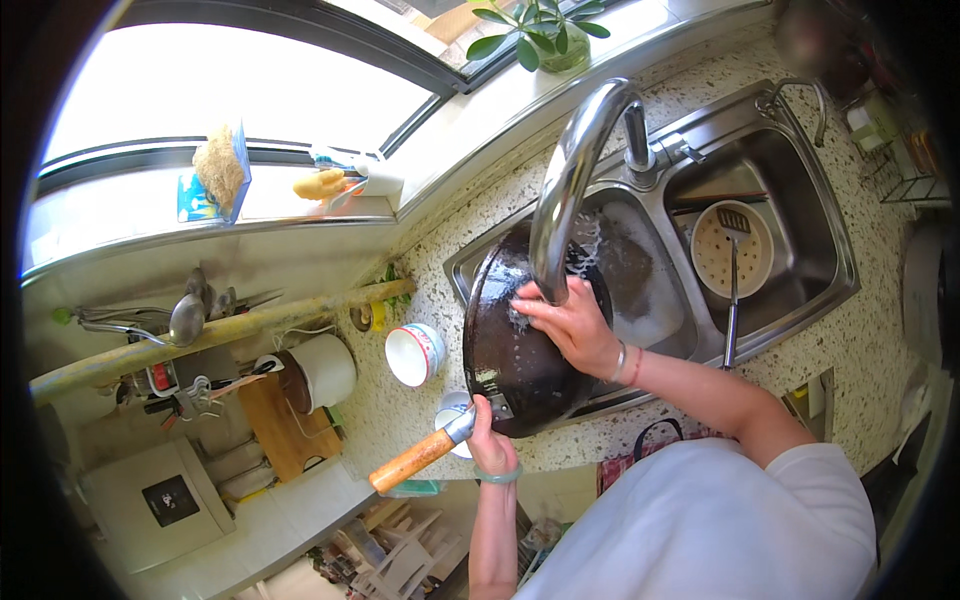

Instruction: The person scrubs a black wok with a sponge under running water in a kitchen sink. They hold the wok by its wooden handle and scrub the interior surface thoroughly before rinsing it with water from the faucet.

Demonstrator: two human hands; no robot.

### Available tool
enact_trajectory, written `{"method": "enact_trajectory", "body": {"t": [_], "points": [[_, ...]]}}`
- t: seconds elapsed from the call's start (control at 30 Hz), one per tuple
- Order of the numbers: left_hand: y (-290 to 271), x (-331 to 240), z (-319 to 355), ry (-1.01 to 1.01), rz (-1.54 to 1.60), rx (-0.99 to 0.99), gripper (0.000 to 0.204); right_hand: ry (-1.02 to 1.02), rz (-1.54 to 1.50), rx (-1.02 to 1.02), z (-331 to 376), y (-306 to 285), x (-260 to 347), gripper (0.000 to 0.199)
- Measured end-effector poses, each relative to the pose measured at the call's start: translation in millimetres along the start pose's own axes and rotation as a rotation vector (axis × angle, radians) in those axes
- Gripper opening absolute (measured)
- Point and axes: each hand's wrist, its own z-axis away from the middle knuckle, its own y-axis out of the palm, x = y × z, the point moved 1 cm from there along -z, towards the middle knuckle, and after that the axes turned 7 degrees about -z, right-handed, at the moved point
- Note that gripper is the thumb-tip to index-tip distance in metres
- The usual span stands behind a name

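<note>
A dark wok (530, 370) is tilted over the left sink basin (640, 275). My left hand (493, 440) is closed on it where the wooden handle (412, 461) meets the rim. My right hand (577, 325) presses bent fingers to the wok's wet inner face, below the chrome faucet (566, 180). A greyish patch shows by those fingertips, but whatever they hold is hidden. Water splashes on the wok beside the faucet's spout. Suds and cloudy water lie in the left basin.
In the right basin, a cream colander (708, 262) holds a slotted turner (733, 250). Bowls (410, 358) stand on the speckled counter left of the wok. Behind them are a white pot (325, 370) and a rail with hanging utensils (187, 318). A potted plant (565, 50) sits on the sill.
</note>
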Motion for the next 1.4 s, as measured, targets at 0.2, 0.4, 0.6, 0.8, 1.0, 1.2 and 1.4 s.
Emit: {"method": "enact_trajectory", "body": {"t": [0.2,0.4,0.6,0.8,1.0,1.2,1.4], "points": [[-2.6,-6.7,7.2,0.02,0.02,0.098,0.025,0.709,-0.522,-0.278,-10.8,-10.0,-153.8,0.029],[-14.1,-12.5,10.0,-0.025,0.039,0.135,0.029,0.032,-0.099,-0.047,-7.1,5.5,-3.3,0.027],[-12.4,-26.1,13.0,0.011,0.075,0.109,0.035,0.597,-0.617,-0.135,-49.2,8.1,-83.5,0.03],[-24.8,-44.0,8.7,-0.07,0.27,0.171,0.037,0.937,-1.162,-0.181,40.5,9.4,-175.8,0.033],[-27.5,-39.6,20.7,-0.178,0.421,0.173,0.037,0.864,-0.809,-0.084,37.1,4.2,-191.8,0.031],[-22.4,-10.6,26.0,-0.28,0.531,0.146,0.041,0.81,-0.712,-0.067,44.5,1.5,-187.5,0.033],[-14.9,17.3,30.3,-0.353,0.601,0.17,0.048,0.678,-0.425,0.026,39.6,-11.0,-155.3,0.034]]}}
